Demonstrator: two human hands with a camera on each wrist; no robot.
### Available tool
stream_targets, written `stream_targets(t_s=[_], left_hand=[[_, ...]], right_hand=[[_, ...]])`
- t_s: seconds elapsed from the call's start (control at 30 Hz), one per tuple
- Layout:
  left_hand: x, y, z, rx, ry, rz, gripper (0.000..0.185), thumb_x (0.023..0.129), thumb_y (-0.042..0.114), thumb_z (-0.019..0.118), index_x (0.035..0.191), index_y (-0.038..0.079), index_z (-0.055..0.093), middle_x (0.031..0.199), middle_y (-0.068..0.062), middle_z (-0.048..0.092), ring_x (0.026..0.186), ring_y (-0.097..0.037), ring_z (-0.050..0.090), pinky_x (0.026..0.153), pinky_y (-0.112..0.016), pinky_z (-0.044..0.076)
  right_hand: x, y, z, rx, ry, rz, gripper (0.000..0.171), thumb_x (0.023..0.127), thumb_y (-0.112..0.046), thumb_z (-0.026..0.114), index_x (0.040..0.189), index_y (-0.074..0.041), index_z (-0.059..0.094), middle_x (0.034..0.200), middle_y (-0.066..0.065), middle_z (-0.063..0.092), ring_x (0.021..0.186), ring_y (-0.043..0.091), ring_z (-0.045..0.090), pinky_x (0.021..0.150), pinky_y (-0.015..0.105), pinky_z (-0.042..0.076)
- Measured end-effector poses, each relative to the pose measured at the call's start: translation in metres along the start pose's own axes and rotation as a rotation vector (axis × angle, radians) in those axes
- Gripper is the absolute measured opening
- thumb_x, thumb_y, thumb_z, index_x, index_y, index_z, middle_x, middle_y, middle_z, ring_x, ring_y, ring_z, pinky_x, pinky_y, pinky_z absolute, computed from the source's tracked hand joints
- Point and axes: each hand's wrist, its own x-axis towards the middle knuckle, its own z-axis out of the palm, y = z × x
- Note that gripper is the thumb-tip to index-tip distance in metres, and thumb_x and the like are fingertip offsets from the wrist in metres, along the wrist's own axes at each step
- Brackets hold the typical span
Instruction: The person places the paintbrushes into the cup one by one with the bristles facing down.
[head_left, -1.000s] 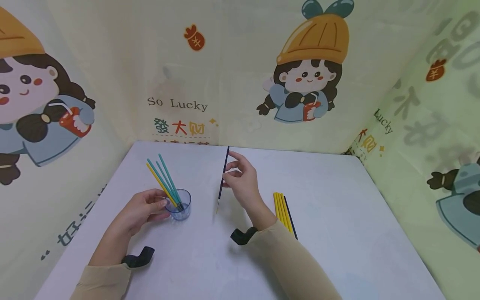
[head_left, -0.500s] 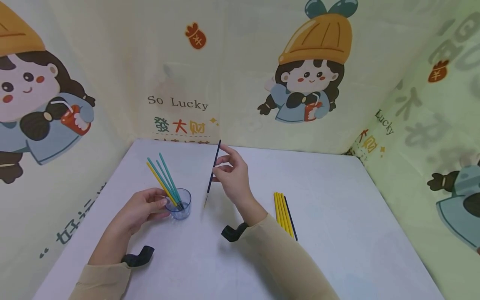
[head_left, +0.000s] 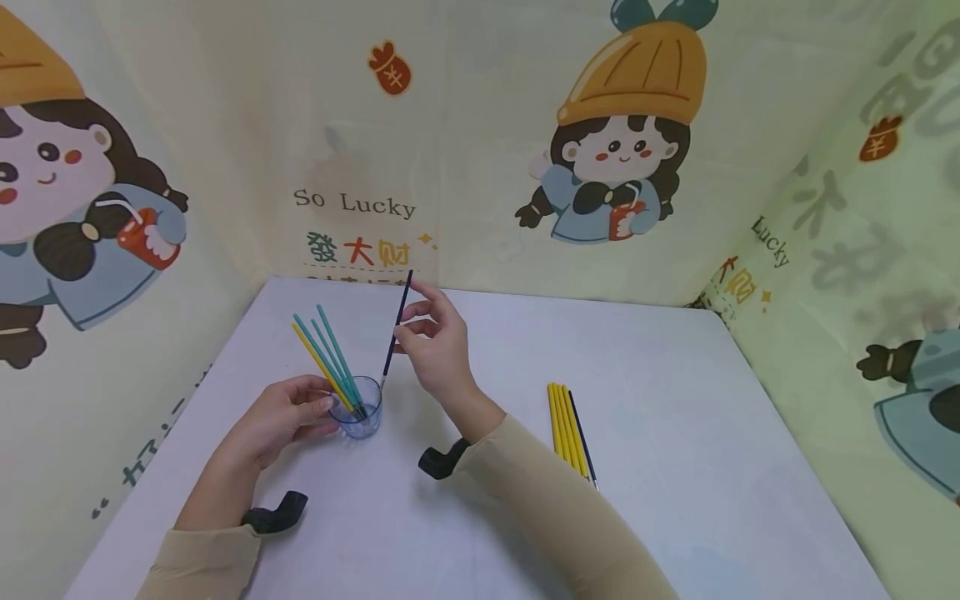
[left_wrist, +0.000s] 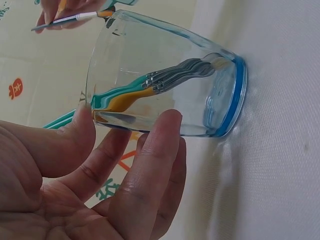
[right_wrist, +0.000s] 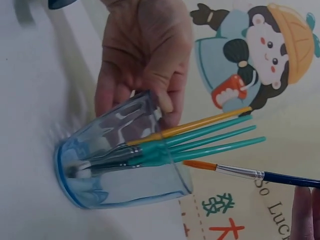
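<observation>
My left hand [head_left: 273, 421] holds a clear, blue-tinted glass [head_left: 363, 429] by its left side, with the thumb near the rim and the fingers along the wall. Upright on the table, the glass contains one yellow paintbrush [head_left: 318, 360] and several teal paintbrushes [head_left: 339, 348], bristles down, handles leaning left. My right hand [head_left: 442, 346] pinches a dark blue paintbrush [head_left: 405, 292] by the handle, bristles pointing down. In the right wrist view, its orange bristles [right_wrist: 200, 165] are right at the glass's rim.
Several yellow paintbrushes [head_left: 564, 425] and one dark blue brush [head_left: 580, 433] lie side by side on the white table [head_left: 690, 458], right of my right forearm. A printed cream curtain [head_left: 480, 150] surrounds the table at the back and sides.
My right hand has moved left with the dark blue paintbrush, bringing its bristles from right of the glass to the rim. My left hand and the glass have stayed in place.
</observation>
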Motion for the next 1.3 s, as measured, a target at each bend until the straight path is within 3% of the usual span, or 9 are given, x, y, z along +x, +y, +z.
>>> stream_targets(t_s=[0.23,0.53,0.77,1.13,1.3], left_hand=[[0.001,0.000,0.001,0.002,-0.002,0.008,0.044,0.108,0.016,0.066,0.146,-0.004,0.056,0.126,-0.021,0.070,0.105,-0.017,0.076,0.089,-0.033,0.068],[0.002,0.000,0.001,-0.001,-0.011,0.013,0.044,0.108,0.016,0.066,0.146,-0.005,0.056,0.127,-0.022,0.070,0.104,-0.018,0.077,0.089,-0.033,0.068],[0.003,-0.001,0.000,-0.005,-0.012,0.009,0.046,0.108,0.018,0.067,0.146,-0.004,0.056,0.128,-0.023,0.069,0.105,-0.018,0.077,0.089,-0.034,0.068],[0.002,-0.001,0.000,-0.002,-0.009,0.009,0.045,0.108,0.018,0.067,0.146,-0.004,0.057,0.129,-0.023,0.070,0.107,-0.019,0.077,0.089,-0.033,0.068],[0.002,-0.001,0.000,0.004,-0.006,0.008,0.045,0.108,0.017,0.066,0.147,-0.004,0.057,0.129,-0.023,0.069,0.107,-0.018,0.076,0.088,-0.033,0.068]], right_hand=[[0.002,0.012,0.011,-0.040,-0.054,0.023,0.068,0.096,0.010,0.071,0.151,-0.030,0.060,0.108,0.008,0.063,0.086,0.015,0.070,0.079,0.039,0.070],[0.002,0.028,0.015,-0.130,-0.121,0.044,0.065,0.096,0.007,0.072,0.150,-0.028,0.062,0.107,0.005,0.063,0.084,0.011,0.068,0.075,0.030,0.069],[-0.001,0.030,0.018,-0.177,-0.155,0.057,0.065,0.097,0.004,0.074,0.151,-0.031,0.062,0.107,0.004,0.065,0.085,0.011,0.069,0.079,0.037,0.070],[-0.006,0.037,0.013,-0.283,-0.204,0.097,0.057,0.099,-0.001,0.072,0.148,-0.030,0.065,0.110,0.004,0.071,0.091,0.009,0.071,0.080,0.027,0.068],[-0.009,0.037,0.006,-0.273,-0.208,0.123,0.057,0.100,-0.002,0.072,0.147,-0.034,0.064,0.117,0.007,0.073,0.099,0.023,0.076,0.082,0.030,0.068]])
